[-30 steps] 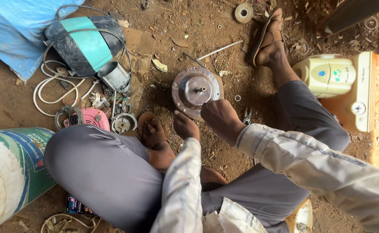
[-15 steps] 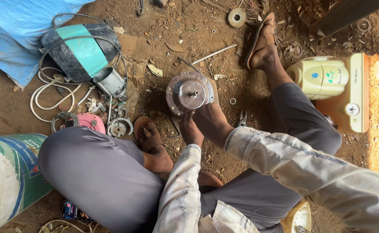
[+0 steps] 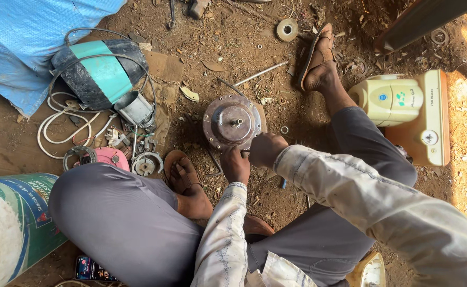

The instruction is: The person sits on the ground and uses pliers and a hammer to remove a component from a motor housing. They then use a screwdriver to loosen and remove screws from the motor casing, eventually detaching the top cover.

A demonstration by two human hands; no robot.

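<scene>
Both hands low on the near rim of the round motor (image 3: 232, 123), sitting on dirt between the legs. Left hand (image 3: 236, 165) and right hand (image 3: 265, 150) close together, probably gripping a tool there; blurred. Casing unopened, shaft up. Cream appliance (image 3: 403, 109) beyond.

I see even, shaded daylight over most of the brown dirt floor (image 3: 233, 48), colours clear and focus sharp. Hard sunlight washes out the right edge beside the cream plastic appliance (image 3: 398, 101). The pale sleeve (image 3: 403, 212) nearest me looks slightly soft.
</scene>
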